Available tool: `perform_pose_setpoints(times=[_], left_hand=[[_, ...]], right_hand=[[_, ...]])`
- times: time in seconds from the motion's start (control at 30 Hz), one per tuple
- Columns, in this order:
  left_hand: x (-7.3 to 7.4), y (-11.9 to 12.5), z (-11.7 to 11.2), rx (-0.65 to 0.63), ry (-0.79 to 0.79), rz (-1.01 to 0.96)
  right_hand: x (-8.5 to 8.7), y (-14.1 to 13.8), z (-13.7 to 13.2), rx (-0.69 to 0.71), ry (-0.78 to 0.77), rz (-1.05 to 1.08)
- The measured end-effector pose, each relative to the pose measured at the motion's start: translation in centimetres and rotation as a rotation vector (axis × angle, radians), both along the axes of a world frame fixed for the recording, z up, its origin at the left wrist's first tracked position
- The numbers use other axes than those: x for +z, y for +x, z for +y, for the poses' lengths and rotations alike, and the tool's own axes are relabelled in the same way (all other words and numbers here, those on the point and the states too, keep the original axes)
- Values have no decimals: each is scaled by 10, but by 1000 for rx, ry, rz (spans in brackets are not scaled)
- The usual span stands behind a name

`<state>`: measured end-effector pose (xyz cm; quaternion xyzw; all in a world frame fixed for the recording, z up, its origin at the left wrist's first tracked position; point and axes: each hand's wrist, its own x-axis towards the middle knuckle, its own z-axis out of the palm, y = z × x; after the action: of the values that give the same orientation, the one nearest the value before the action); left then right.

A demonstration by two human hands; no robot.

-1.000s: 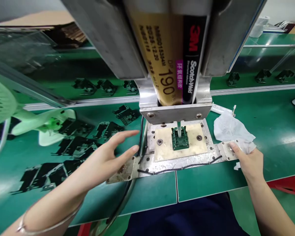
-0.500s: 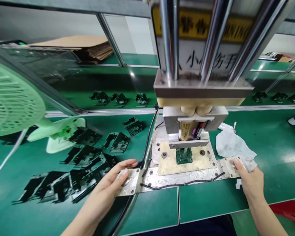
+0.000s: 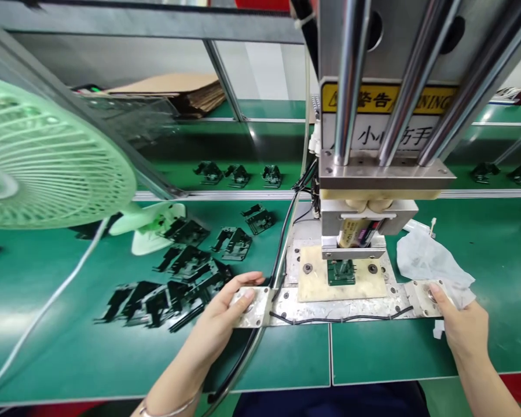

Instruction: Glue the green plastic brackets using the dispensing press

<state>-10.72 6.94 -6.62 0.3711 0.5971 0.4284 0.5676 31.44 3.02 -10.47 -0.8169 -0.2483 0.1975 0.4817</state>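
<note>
Your dark green circuit module [image 3: 341, 275] sits on the cream fixture plate [image 3: 312, 288], directly under the clamp head that carries the gold-and-black cartridge [image 3: 355, 233]. It lies between your two hands and a little beyond them, away from your body. It looks nearly square from above, so no long axis stands out; the metal base strip [image 3: 321, 313] runs left to right in front of it. Your left hand [image 3: 220, 313] is slightly nearer, its thumb on the left button plate [image 3: 260, 315] and its forefinger spread away along the far edge. Your right hand [image 3: 465, 330] has its thumb on the right button plate [image 3: 418, 296], the fingers curled underneath and hidden. You cannot tell whether either hand pinches its plate. Neither touches the module.
</note>
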Motion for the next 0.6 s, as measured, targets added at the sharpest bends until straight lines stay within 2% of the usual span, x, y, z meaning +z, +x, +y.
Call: perform_pose_setpoints(times=[0.13,0.27,0.6], left_hand=[[-5,-4,0,-32,25,-6],[-3,-2,0,-48,34,3],[-1,-1,-1,-77,63,9]], right_hand=[[6,-2,-2,10,-52,-32],[9,-2,-3,-9,-85,-65],[4,1,-4,-5,-72,-118]])
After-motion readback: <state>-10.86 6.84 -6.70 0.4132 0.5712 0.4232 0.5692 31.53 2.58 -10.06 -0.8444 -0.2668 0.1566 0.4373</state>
